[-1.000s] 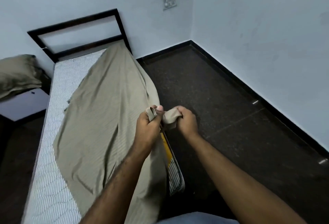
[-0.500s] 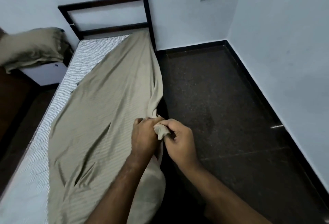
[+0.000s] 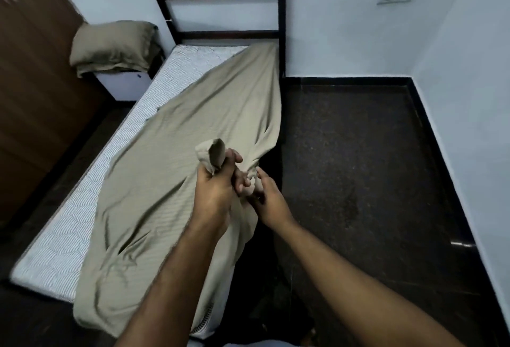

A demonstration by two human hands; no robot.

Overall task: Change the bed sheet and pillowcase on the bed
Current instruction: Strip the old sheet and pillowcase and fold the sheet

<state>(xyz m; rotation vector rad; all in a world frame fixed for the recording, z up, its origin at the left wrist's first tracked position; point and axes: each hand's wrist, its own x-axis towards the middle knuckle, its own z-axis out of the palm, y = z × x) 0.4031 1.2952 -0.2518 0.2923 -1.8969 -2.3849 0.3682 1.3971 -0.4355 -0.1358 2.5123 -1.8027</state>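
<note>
While both hands' fingers clutch the bunched sheet [image 3: 176, 181], its gripped edge stays hidden.

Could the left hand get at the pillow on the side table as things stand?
Probably not right away. The left hand grips bunched bed sheet, and the pillow lies on the side table beyond the mattress, past the head end. Nothing blocks the path, but it looks out of arm's reach.

One crumpled khaki cotton bed sheet [image 3: 193, 159] lies over one white quilted mattress [image 3: 91, 194]. One khaki fabric pillow [image 3: 113, 45] sits apart. Two bare hands are present: left hand [image 3: 214, 194], right hand [image 3: 269, 200].
</note>
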